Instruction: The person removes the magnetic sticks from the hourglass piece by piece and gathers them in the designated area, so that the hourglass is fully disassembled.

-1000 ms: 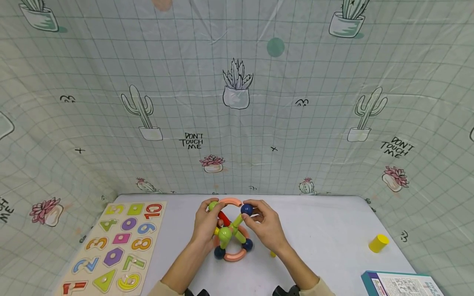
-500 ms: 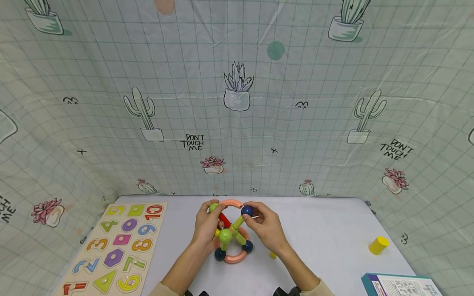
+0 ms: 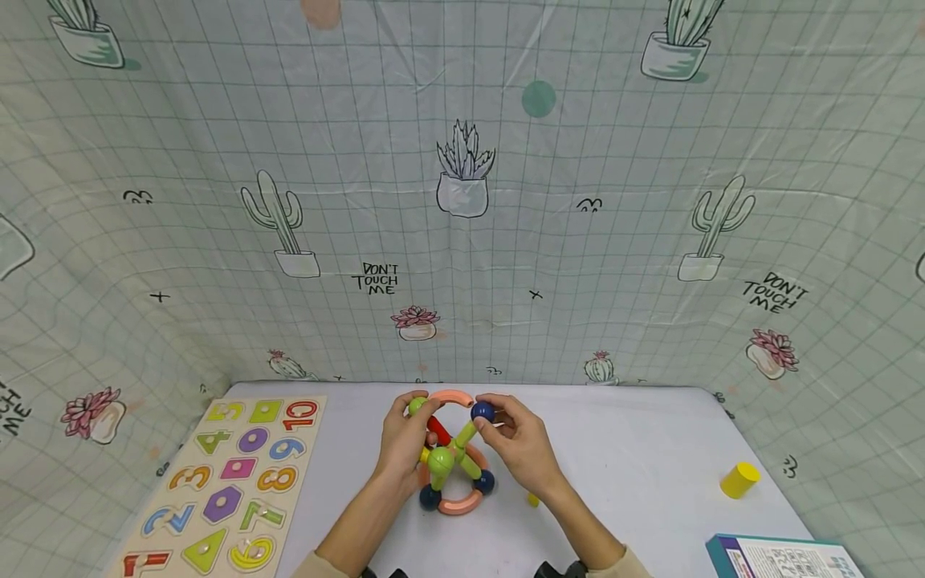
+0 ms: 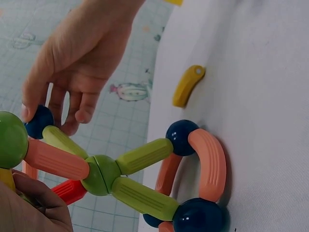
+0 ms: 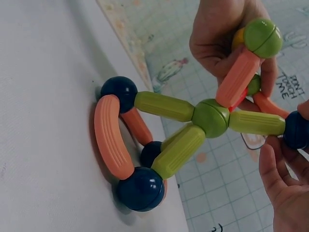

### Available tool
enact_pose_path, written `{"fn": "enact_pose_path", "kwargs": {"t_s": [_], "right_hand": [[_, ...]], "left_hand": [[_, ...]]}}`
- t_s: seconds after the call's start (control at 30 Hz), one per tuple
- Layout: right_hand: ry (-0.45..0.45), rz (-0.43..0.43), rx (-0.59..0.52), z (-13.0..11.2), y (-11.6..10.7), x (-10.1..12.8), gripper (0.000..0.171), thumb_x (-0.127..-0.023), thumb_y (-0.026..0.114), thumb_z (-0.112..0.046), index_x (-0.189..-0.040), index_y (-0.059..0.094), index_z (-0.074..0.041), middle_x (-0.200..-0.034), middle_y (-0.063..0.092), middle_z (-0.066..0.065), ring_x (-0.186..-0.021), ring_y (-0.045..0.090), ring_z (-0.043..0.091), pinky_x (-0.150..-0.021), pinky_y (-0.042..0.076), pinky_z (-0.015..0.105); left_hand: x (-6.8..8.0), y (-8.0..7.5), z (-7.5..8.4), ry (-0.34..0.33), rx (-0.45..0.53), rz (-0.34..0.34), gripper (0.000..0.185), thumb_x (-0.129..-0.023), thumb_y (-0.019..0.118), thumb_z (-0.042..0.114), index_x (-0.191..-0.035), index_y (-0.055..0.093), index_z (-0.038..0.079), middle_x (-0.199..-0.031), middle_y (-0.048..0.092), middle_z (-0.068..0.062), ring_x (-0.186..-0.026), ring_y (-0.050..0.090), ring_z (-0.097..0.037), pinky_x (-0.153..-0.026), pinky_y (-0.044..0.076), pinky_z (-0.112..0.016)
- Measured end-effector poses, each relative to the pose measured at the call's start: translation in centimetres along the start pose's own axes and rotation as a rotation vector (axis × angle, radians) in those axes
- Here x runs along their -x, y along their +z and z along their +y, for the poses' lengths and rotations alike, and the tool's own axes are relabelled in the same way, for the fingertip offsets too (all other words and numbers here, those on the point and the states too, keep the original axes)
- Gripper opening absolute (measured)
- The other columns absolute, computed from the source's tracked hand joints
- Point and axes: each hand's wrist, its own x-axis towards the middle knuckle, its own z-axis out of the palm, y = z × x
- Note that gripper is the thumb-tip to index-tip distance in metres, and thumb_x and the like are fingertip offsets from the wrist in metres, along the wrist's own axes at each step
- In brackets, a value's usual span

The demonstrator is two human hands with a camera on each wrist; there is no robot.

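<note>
Toy [image 3: 451, 457] is looking mostly built; left hand [image 3: 405, 437] is pinching the green ball [image 3: 415, 405], right hand [image 3: 516, 441] the blue ball [image 3: 482, 412], while one yellow piece [image 4: 188, 85] is lying unused.

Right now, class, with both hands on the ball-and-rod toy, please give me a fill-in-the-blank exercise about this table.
1. The right hand pinches a dark ____ ball.
2. The left hand holds a ____ ball.
3. The number puzzle board lies on the person's ____ side.
4. The cylinder is ____.

Missing: blue; green; left; yellow

Green, salmon, navy rod-and-ball toy [image 3: 451, 461]; yellow cylinder [image 3: 739, 480]; cactus-print backdrop [image 3: 462, 201].
</note>
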Motion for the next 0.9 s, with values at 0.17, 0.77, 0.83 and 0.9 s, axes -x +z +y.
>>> {"fn": "enact_pose_path", "kwargs": {"t_s": [0.17, 0.77, 0.83, 0.9], "right_hand": [[-0.036, 0.03, -0.034, -0.31, -0.34, -0.21, 0.035, -0.099, 0.065, -0.016, -0.132, 0.058, -0.007, -0.111, 0.059, 0.012, -0.082, 0.07, 0.021, -0.07, 0.058, 0.03], [-0.04, 0.017, 0.014, -0.08, -0.61, -0.16, 0.04, -0.097, 0.069, -0.017, -0.132, 0.059, -0.002, -0.108, 0.061, 0.009, -0.083, 0.066, 0.02, -0.07, 0.056, 0.025], [-0.015, 0.027, 0.048, 0.05, -0.71, -0.16, 0.041, -0.096, 0.07, -0.02, -0.133, 0.059, -0.006, -0.109, 0.062, 0.007, -0.084, 0.066, 0.019, -0.07, 0.056, 0.026], [0.027, 0.039, 0.078, 0.24, -0.88, -0.18, 0.042, -0.095, 0.071, -0.024, -0.134, 0.059, -0.011, -0.114, 0.063, 0.003, -0.085, 0.066, 0.016, -0.069, 0.055, 0.026]], "left_hand": [[-0.04, 0.07, 0.11, -0.009, -0.019, 0.006, 0.045, -0.099, 0.065, 0.033, -0.134, 0.049, 0.009, -0.086, 0.053, -0.005, -0.056, 0.043, -0.008, -0.051, 0.041, -0.019], [0.09, 0.2, 0.28, -0.015, -0.021, 0.015, 0.043, -0.1, 0.064, 0.032, -0.134, 0.049, 0.009, -0.093, 0.056, -0.006, -0.057, 0.043, -0.008, -0.051, 0.041, -0.019], [0.11, 0.17, 0.27, -0.017, -0.022, 0.016, 0.044, -0.1, 0.064, 0.032, -0.134, 0.049, 0.009, -0.094, 0.056, -0.007, -0.057, 0.044, -0.008, -0.052, 0.041, -0.019], [0.09, 0.15, 0.24, -0.019, -0.026, 0.016, 0.045, -0.1, 0.064, 0.033, -0.135, 0.048, 0.009, -0.096, 0.057, -0.008, -0.057, 0.044, -0.008, -0.052, 0.041, -0.019]]}}
